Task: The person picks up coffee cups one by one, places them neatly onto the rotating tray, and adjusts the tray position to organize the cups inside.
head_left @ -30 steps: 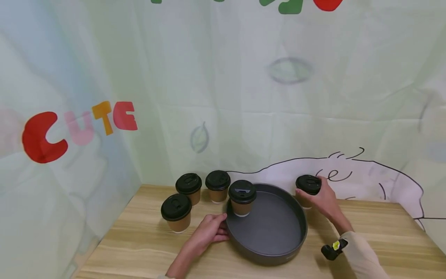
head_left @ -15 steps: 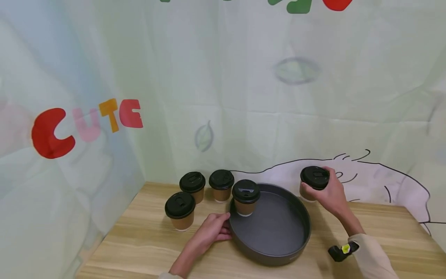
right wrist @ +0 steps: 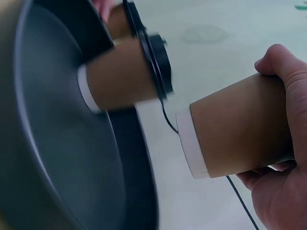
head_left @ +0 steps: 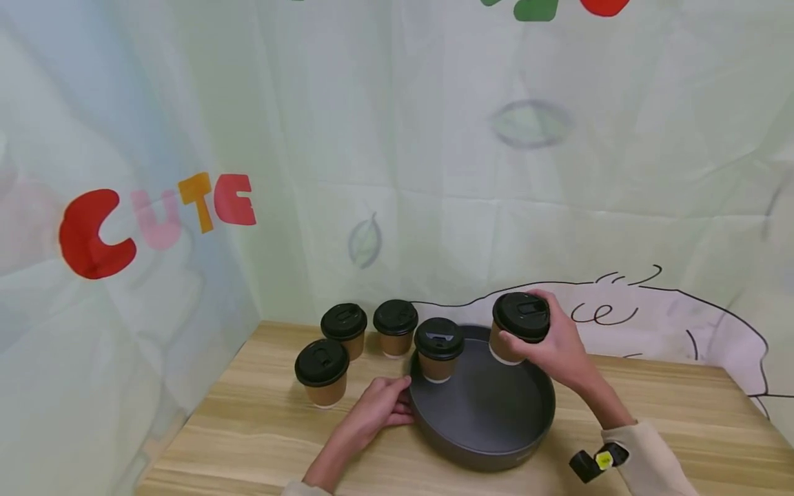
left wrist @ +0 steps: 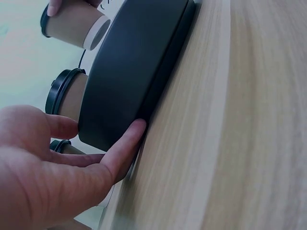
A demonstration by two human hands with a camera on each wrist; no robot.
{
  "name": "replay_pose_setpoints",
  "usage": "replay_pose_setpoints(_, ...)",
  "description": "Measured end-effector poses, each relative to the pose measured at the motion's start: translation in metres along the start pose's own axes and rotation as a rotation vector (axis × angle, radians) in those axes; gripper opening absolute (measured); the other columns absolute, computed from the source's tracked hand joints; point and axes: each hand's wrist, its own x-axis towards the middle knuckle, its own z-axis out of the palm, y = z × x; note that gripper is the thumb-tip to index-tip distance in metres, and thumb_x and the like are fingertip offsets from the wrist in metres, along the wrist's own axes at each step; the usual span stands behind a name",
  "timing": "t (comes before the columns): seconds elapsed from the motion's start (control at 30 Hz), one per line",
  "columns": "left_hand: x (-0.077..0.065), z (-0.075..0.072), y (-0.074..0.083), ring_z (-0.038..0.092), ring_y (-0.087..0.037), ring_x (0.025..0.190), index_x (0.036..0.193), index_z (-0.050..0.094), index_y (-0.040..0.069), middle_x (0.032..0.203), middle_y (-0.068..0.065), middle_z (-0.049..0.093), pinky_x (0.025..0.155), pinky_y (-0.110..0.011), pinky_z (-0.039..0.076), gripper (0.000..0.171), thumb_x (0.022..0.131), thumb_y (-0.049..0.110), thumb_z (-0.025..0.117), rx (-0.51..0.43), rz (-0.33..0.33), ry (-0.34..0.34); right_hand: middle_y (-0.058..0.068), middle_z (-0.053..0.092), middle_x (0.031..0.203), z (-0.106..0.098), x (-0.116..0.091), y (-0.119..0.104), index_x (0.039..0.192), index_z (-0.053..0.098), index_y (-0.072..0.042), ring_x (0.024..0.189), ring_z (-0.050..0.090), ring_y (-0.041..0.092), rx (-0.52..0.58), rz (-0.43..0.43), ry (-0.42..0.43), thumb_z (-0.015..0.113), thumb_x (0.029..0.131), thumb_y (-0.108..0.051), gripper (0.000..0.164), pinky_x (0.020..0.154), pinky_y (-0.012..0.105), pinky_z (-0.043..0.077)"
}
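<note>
Black-lidded cups (head_left: 322,374), three of them, are grouped upright on wooden table (head_left: 238,420) at left. By left hand (head_left: 377,406), fingers nearly straight, thumb at rim, outer left wall of dark round pan (head_left: 486,420) is touched. Inside pan, near left wall, fourth cup (head_left: 438,353) is stood upright. Fifth cup (head_left: 518,326), slightly tilted, is gripped by right hand (head_left: 560,346), raised above rim level at pan's far-right side.
</note>
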Motion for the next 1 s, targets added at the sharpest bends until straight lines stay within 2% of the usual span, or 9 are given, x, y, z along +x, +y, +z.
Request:
replay_pose_setpoints(0.1,-0.001,0.000,0.001,0.066,-0.020,0.084,0.122,0.054,-0.018,0.097,-0.014,0.065,0.085,-0.043,0.060,0.044,0.111,0.022,0.041,0.002,0.003,0.001,0.015,0.063,0.131,0.012,-0.004,-0.006,0.146,0.042,-0.006,0.114,0.061,0.026,0.037,0.007,-0.041,0.086,0.085,-0.023,0.077,0.092,0.037,0.051)
replay_pose_setpoints(0.27,-0.002,0.001,0.002,0.068,-0.020,0.084,0.122,0.056,-0.018,0.097,-0.014,0.066,0.084,-0.041,0.060,0.043,0.110,0.022,0.043,-0.004,0.004,0.004,0.013,0.063,0.132,0.034,-0.015,-0.012,0.145,0.043,-0.007,0.115,0.061,0.025,0.097,0.017,-0.085,0.087,0.084,-0.025,0.078,0.093,0.041,0.052)
replay_pose_setpoints(0.37,-0.001,0.001,0.002,0.067,-0.020,0.083,0.120,0.056,-0.017,0.096,-0.013,0.066,0.083,-0.040,0.061,0.042,0.110,0.022,0.043,-0.005,0.003,0.008,0.012,0.064,0.131,0.048,-0.022,-0.014,0.144,0.045,-0.007,0.114,0.062,0.024,0.094,0.018,-0.092,0.088,0.081,-0.027,0.079,0.093,0.043,0.052)
replay_pose_setpoints(0.63,-0.001,0.001,0.002,0.067,-0.020,0.083,0.121,0.057,-0.016,0.096,-0.013,0.067,0.084,-0.041,0.060,0.041,0.110,0.021,0.042,-0.006,-0.004,0.011,0.000,0.069,0.117,0.079,-0.040,-0.021,0.140,0.049,-0.012,0.105,0.065,0.016,0.074,-0.006,-0.069,0.093,0.074,-0.031,0.081,0.090,0.039,0.053)
replay_pose_setpoints(0.87,0.000,0.001,0.002,0.069,-0.020,0.084,0.121,0.057,-0.016,0.094,-0.012,0.069,0.083,-0.042,0.061,0.041,0.110,0.021,0.042,-0.001,-0.008,0.016,-0.002,0.068,0.118,0.100,-0.053,-0.026,0.140,0.048,-0.015,0.105,0.064,0.013,0.086,0.048,-0.087,0.093,0.074,-0.040,0.084,0.093,0.039,0.053)
replay_pose_setpoints(1.0,0.000,0.001,0.002,0.069,-0.021,0.086,0.121,0.057,-0.016,0.095,-0.012,0.069,0.084,-0.042,0.060,0.042,0.111,0.021,0.041,0.001,-0.008,0.010,-0.001,0.067,0.118,0.108,-0.057,-0.027,0.139,0.048,-0.016,0.105,0.064,0.013,0.084,0.078,-0.081,0.093,0.073,-0.040,0.084,0.092,0.040,0.052)
